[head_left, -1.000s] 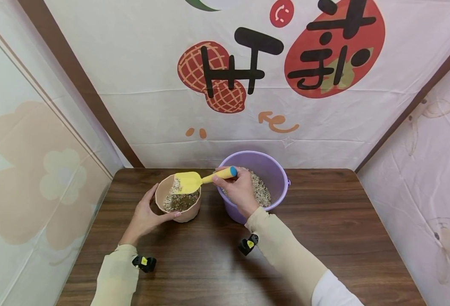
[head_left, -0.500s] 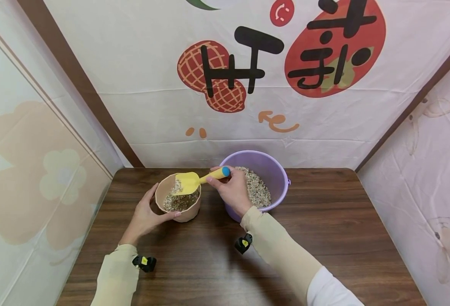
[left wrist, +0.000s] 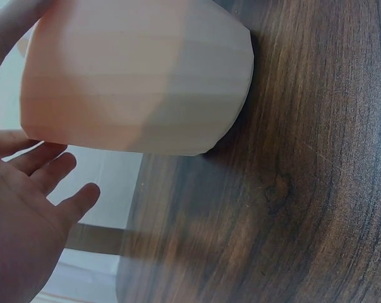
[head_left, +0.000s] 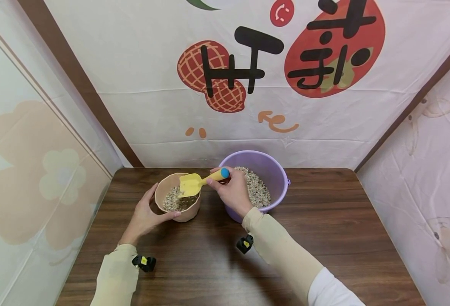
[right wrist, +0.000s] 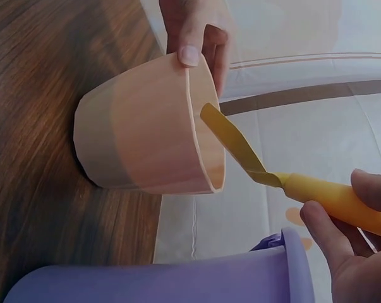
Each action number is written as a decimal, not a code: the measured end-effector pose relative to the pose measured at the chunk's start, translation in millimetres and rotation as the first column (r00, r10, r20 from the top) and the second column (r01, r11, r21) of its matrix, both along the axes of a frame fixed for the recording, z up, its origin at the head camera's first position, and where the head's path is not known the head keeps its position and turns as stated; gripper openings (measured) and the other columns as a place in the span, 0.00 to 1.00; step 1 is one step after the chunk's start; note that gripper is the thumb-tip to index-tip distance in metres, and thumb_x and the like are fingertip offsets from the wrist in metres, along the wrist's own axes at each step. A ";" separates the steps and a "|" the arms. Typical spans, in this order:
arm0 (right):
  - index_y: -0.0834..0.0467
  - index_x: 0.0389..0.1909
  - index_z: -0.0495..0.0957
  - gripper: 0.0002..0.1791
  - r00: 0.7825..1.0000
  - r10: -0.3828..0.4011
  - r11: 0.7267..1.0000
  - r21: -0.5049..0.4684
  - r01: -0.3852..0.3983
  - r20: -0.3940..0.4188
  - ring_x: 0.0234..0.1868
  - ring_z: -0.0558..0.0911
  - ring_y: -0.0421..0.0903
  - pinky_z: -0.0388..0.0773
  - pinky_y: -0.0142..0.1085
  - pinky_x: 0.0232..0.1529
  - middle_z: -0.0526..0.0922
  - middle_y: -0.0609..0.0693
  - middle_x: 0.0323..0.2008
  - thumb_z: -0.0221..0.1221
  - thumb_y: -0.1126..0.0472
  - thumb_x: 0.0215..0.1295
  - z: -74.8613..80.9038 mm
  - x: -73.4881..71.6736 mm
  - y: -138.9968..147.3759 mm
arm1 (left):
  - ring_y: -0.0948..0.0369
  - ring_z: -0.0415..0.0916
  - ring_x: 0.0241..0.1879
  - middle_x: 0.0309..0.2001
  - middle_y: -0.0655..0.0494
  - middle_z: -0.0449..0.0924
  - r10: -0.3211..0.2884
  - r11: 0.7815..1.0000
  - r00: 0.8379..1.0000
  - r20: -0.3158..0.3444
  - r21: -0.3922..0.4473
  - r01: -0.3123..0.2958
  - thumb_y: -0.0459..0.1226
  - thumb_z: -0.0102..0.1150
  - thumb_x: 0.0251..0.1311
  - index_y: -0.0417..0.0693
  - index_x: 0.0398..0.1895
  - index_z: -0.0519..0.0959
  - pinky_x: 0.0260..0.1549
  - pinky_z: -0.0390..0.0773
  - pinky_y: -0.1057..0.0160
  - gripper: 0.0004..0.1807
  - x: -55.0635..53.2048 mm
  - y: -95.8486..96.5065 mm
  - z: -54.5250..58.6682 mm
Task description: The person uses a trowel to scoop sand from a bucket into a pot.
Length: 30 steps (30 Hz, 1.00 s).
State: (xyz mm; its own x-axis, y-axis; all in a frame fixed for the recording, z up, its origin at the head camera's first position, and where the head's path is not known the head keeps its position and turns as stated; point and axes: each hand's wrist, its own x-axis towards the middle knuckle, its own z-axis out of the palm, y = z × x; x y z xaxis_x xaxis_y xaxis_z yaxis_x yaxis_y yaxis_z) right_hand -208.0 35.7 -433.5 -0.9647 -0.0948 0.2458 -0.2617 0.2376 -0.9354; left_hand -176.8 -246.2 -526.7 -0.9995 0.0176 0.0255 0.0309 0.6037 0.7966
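A pale peach flower pot [head_left: 187, 216] stands on the left of the table, part-filled with speckled grit [head_left: 170, 202]. My left hand [head_left: 145, 217] grips its rim, thumb at the near edge and fingers round the far left side. In the left wrist view those fingers lie along the wall of the pot [left wrist: 139, 76]. My right hand [head_left: 234, 191] holds a yellow toy shovel [head_left: 191, 186] by its blue-ended handle. The blade slants over the pot's mouth, its tip dipping inside the rim in the right wrist view. A few grains cling to the blade.
Just right of the pot, a purple bucket [head_left: 280, 196] holds more of the grit [head_left: 258, 187], and my right hand overlaps its left rim. Behind the wooden table [head_left: 324, 229] hangs a printed white cloth [head_left: 152, 119], with side cloths at left and right.
The shovel blade has tipped further down over the pot and shifted slightly right; most grit on it has slid off into the pot. My right hand moved a little left. The left hand stayed still.
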 end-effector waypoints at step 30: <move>0.67 0.44 0.86 0.14 1.000 0.009 0.998 -0.057 -0.010 -0.026 0.34 0.84 0.42 0.83 0.33 0.36 0.88 0.53 0.36 0.73 0.68 0.59 8.7 5.1 26.0 | 0.40 0.55 0.74 0.77 0.36 0.52 0.002 1.000 1.000 0.010 -0.008 -0.002 0.54 0.83 0.41 0.41 0.82 0.48 0.68 0.60 0.36 0.70 -0.6 -0.1 0.5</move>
